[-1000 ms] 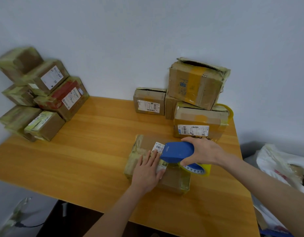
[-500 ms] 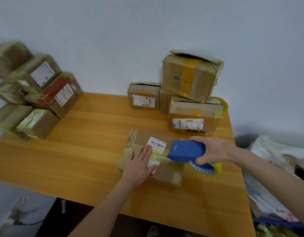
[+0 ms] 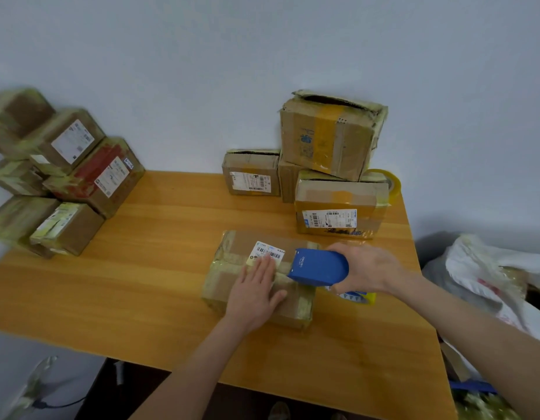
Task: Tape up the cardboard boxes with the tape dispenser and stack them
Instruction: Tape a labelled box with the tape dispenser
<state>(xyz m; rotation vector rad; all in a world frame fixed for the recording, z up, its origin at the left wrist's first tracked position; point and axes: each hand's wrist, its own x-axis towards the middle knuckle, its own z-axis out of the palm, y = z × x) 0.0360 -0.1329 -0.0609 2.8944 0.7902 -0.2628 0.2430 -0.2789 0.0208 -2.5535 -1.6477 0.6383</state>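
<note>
A flat cardboard box (image 3: 232, 262) with a white barcode label and yellowish tape lies on the wooden table (image 3: 147, 268), near its front right. My left hand (image 3: 256, 291) rests flat on the box top, fingers straight. My right hand (image 3: 367, 271) grips the blue tape dispenser (image 3: 318, 266), whose front end sits over the box's right edge. The yellow tape roll (image 3: 358, 297) shows under my right hand.
A stack of taped boxes (image 3: 65, 174) leans at the table's left end. At the back right stand several boxes (image 3: 332, 137), one with an open top, and a spare tape roll (image 3: 390, 181) behind them. White bags (image 3: 487, 277) lie right of the table.
The dispenser has slid to the right across the box top, from over the label to the right edge. My left hand stays flat on the box.
</note>
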